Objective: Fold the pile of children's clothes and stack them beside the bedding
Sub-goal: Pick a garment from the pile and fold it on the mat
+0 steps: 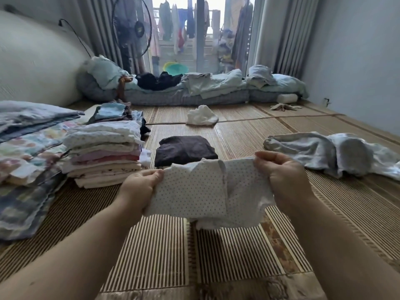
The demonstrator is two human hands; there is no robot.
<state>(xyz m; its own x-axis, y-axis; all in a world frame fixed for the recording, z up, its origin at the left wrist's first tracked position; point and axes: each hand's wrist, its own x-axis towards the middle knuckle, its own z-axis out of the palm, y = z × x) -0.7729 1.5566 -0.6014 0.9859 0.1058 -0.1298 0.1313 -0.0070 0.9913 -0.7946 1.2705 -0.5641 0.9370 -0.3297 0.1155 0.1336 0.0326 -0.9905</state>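
A small white garment with fine dark dots (203, 191) hangs stretched between my two hands above the woven mat. My left hand (140, 187) grips its left edge and my right hand (283, 176) grips its right edge. To the left stands a tall stack of folded children's clothes (104, 152) in white, pink and cream, right next to the folded bedding (28, 148). A folded dark brown garment (186, 149) lies on the mat just beyond my hands.
A crumpled light grey garment (337, 152) lies on the mat at the right. A crumpled white piece (201, 115) lies further back. A low mattress with heaped bedding (194, 92), a standing fan (132, 29) and a glass balcony door fill the back.
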